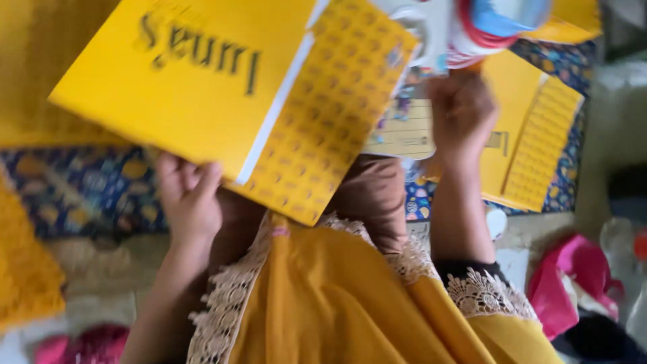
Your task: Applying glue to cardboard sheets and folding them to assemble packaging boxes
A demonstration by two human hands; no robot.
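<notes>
My left hand (190, 202) grips the lower edge of a flat yellow cardboard box (202, 87) with dark lettering, a white strip and a dotted yellow side panel. It is held up, tilted, in front of me. My right hand (462, 114) is raised at the upper right. Its fingers close on the underside of a blurred white object with red and blue parts (472, 27); what that object is cannot be made out. My yellow lace-trimmed garment (337, 303) fills the bottom middle.
A second flat yellow box (536, 138) lies at the right on a blue patterned cloth (81, 192). A pale printed card (404, 131) sits beside it. A pink bag (573, 276) is at the lower right, and yellow material (27, 276) at the left.
</notes>
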